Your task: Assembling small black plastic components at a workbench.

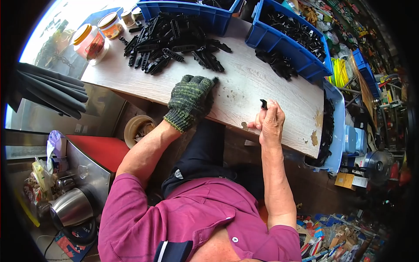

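Observation:
My left hand [190, 99], in a dark green and black knitted glove, is curled closed over the near edge of the table [244, 83]. A dark end pokes out beside its fingertips, apparently a long black plastic part mostly hidden by the glove. Bare, my right hand [271, 121] pinches a small curved black plastic piece [263, 104] between thumb and finger, above the table's right half. Beyond my left hand lies a heap of long black plastic parts [174, 32]. A smaller pile of black pieces [277, 63] lies farther right.
Blue crates [297, 54] [187, 13] of black parts line the table's far side. A light blue tub [336, 131] stands off its right end. Lidded jars [89, 41] occupy the far left corner. A steel kettle [73, 206] and a round bin [139, 130] are at lower left.

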`<action>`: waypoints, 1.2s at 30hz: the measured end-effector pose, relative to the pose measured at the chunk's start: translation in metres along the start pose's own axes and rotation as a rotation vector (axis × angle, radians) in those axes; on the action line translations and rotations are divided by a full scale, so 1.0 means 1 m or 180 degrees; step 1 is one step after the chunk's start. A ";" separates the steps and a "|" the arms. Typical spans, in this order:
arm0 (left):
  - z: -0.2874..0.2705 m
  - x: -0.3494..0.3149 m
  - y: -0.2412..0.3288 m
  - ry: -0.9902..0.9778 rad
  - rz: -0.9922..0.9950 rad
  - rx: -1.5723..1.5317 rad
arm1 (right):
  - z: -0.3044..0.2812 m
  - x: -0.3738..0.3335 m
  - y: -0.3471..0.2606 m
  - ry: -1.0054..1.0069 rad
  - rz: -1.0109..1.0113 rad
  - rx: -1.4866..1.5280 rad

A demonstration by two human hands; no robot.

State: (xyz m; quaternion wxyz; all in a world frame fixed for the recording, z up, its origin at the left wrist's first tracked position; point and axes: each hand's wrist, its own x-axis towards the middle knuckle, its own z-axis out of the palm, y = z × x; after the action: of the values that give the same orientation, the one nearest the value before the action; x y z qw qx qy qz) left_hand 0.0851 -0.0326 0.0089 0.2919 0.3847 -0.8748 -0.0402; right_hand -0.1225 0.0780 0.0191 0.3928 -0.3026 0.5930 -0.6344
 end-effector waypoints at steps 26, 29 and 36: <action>0.034 0.008 0.057 -0.0761 -0.0511 -0.3090 | 0.003 0.001 0.008 0.0397 0.0021 0.0132; 0.027 0.017 0.061 -0.1104 -0.0662 -0.3148 | -0.009 0.007 0.019 0.0292 -0.0278 0.0022; 0.031 0.022 0.060 -0.1249 -0.0962 -0.3176 | -0.011 0.008 0.023 0.0326 -0.0408 -0.0114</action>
State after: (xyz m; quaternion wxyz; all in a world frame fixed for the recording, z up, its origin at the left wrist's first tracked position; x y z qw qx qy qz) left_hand 0.0175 -0.0106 0.0116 0.2613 0.3063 -0.7227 -0.5618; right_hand -0.1325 0.0765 -0.0060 0.3151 -0.3142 0.6030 -0.6621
